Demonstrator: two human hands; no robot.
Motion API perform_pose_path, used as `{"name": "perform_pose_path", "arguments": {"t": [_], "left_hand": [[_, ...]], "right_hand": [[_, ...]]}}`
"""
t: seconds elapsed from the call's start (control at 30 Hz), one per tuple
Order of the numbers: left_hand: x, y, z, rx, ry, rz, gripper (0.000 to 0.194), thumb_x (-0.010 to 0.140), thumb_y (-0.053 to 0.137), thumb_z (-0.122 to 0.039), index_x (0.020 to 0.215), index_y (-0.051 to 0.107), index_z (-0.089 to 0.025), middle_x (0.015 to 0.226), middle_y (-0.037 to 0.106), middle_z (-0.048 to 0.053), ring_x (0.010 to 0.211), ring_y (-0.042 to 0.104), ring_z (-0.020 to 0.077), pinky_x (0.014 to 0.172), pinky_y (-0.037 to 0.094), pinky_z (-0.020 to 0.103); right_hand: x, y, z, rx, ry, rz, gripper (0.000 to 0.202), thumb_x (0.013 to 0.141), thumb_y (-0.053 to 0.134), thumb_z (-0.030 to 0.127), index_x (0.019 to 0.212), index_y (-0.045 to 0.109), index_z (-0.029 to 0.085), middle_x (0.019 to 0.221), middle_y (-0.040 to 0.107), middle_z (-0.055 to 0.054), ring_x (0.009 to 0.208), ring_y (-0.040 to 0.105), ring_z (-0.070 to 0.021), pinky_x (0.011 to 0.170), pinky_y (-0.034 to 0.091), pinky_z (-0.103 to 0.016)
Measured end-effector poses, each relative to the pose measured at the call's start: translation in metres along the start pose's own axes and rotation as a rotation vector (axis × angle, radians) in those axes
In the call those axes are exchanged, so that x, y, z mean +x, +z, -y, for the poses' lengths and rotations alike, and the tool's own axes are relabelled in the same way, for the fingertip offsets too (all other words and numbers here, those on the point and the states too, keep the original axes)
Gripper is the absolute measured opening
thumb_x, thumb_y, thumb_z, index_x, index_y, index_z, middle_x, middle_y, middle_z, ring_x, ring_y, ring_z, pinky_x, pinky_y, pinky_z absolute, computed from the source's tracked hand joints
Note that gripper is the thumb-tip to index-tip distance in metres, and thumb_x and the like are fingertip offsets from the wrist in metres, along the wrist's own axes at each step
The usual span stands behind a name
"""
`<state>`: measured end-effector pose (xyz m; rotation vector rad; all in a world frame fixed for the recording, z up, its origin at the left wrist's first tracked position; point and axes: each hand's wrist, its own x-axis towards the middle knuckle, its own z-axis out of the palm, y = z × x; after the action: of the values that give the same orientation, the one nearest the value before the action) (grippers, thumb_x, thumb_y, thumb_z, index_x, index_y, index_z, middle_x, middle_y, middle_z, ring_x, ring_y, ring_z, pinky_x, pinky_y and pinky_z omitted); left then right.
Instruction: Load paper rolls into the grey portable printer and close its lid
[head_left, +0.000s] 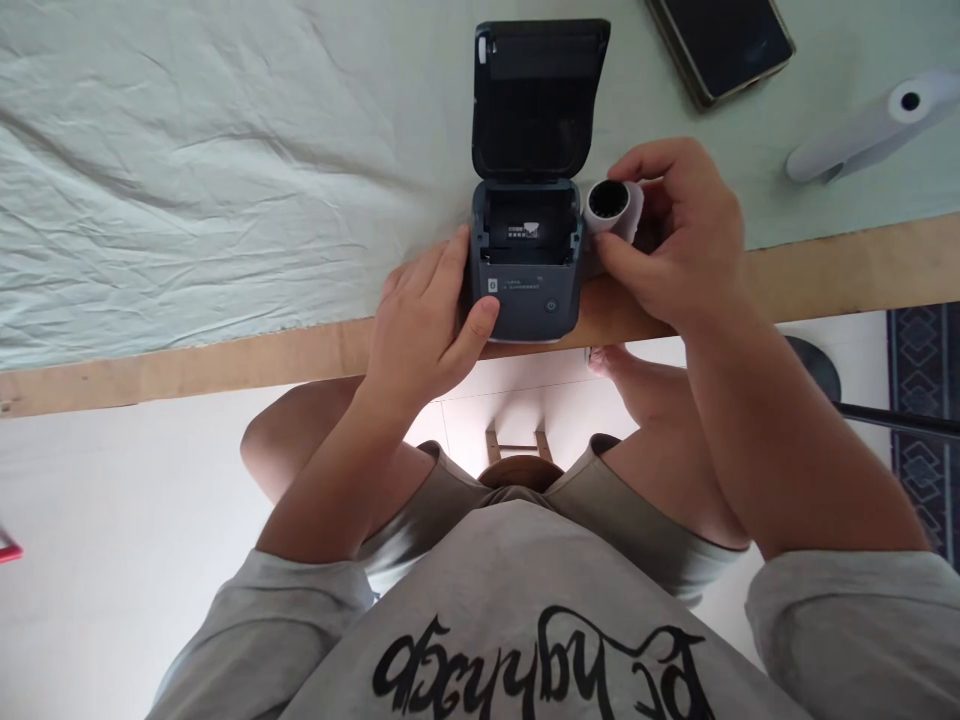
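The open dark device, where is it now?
In the head view's upper middle, the dark device sits at the table edge, between the left hand and the white roll in the right hand.

At the near edge of the tabletop point(315, 357), which shows there as a strip of bare, smooth wood, your label printer point(526, 280) has a dark, mostly matt plastic body, while its raised lid point(536, 100) looks glossy inside. Beside it you have a paper roll point(621, 225), white and smooth, and the cloth point(187, 180) covering the rest is soft, matt and creased, most visibly toward the left edge. Toward the far edge, your smartphone point(727, 45) shows a smooth, glossy dark screen.
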<state>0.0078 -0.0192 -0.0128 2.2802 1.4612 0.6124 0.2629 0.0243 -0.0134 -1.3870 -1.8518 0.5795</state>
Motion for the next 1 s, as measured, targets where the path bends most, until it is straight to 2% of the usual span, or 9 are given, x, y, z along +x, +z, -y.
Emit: {"name": "perform_pose_path", "arguments": {"t": [0.1,0.17,0.3,0.43,0.53,0.67,0.77,0.87,1.0], "left_hand": [[0.000,-0.001,0.000,-0.010,-0.008,0.008,0.070,0.101,0.017,-0.067,0.150,0.037,-0.022,0.134,0.062,0.016,0.123,0.059,0.0339,0.102,0.042,0.047],[0.000,-0.001,-0.001,-0.013,-0.002,0.003,0.067,0.101,0.018,-0.066,0.150,0.037,-0.025,0.134,0.062,0.014,0.122,0.060,0.0330,0.102,0.043,0.047],[-0.001,0.001,0.000,-0.022,0.018,-0.027,0.065,0.102,0.021,-0.064,0.151,0.037,-0.025,0.138,0.061,0.014,0.125,0.058,0.0328,0.104,0.043,0.048],[-0.002,0.002,0.001,-0.016,0.007,-0.030,0.067,0.101,0.020,-0.066,0.151,0.037,-0.024,0.139,0.061,0.015,0.126,0.058,0.0334,0.104,0.043,0.049],[-0.001,0.001,0.001,-0.021,0.005,-0.015,0.070,0.101,0.019,-0.066,0.151,0.038,-0.021,0.139,0.061,0.016,0.126,0.058,0.0351,0.104,0.043,0.049],[-0.002,0.001,0.001,-0.014,-0.001,-0.012,0.073,0.100,0.018,-0.068,0.150,0.038,-0.019,0.139,0.060,0.018,0.126,0.058,0.0354,0.104,0.043,0.049],[-0.002,0.000,0.001,-0.021,0.000,-0.008,0.072,0.101,0.021,-0.066,0.151,0.038,-0.017,0.141,0.059,0.018,0.128,0.057,0.0360,0.105,0.042,0.050],[-0.003,-0.001,0.001,-0.029,-0.004,0.004,0.070,0.101,0.023,-0.064,0.151,0.038,-0.018,0.144,0.057,0.018,0.130,0.056,0.0353,0.107,0.042,0.049],[-0.004,-0.001,0.001,-0.022,-0.009,0.000,0.071,0.101,0.023,-0.064,0.150,0.040,-0.015,0.143,0.058,0.019,0.130,0.056,0.0349,0.106,0.042,0.048]], "right_hand": [[0.000,0.000,0.006,0.014,-0.031,-0.057,0.037,0.073,0.060,0.017,0.107,0.060,0.031,0.098,0.068,0.002,0.085,0.065,-0.0167,0.072,0.054,-0.034],[0.002,0.001,0.010,-0.016,-0.028,-0.047,0.037,0.072,0.057,0.016,0.105,0.059,0.030,0.098,0.067,0.003,0.088,0.065,-0.0170,0.073,0.054,-0.033],[0.008,0.004,0.014,-0.094,0.029,0.027,0.035,0.075,0.060,0.021,0.108,0.056,0.034,0.110,0.067,0.002,0.099,0.065,-0.0203,0.081,0.055,-0.037],[0.008,0.002,0.020,0.002,0.008,-0.060,0.039,0.077,0.068,0.025,0.112,0.053,0.032,0.108,0.067,0.000,0.099,0.065,-0.0227,0.086,0.053,-0.041],[0.008,0.001,0.034,0.020,-0.048,-0.110,0.027,0.078,0.069,0.025,0.102,0.057,0.032,0.103,0.068,0.002,0.097,0.066,-0.0222,0.085,0.054,-0.040],[0.013,0.007,0.050,-0.035,-0.156,-0.021,0.017,0.083,0.065,0.023,0.093,0.060,0.035,0.104,0.072,0.008,0.103,0.068,-0.0183,0.094,0.055,-0.039],[0.021,0.014,0.055,-0.051,-0.148,0.055,0.017,0.082,0.065,0.017,0.087,0.061,0.032,0.104,0.074,0.008,0.108,0.069,-0.0173,0.098,0.054,-0.038],[0.024,0.018,0.059,-0.007,-0.100,0.054,0.017,0.079,0.065,0.013,0.082,0.060,0.029,0.105,0.075,0.005,0.109,0.069,-0.0203,0.096,0.055,-0.041],[0.024,0.020,0.061,0.069,-0.118,0.036,0.019,0.079,0.067,0.013,0.079,0.059,0.030,0.106,0.075,0.004,0.109,0.069,-0.0224,0.098,0.054,-0.044]]}}
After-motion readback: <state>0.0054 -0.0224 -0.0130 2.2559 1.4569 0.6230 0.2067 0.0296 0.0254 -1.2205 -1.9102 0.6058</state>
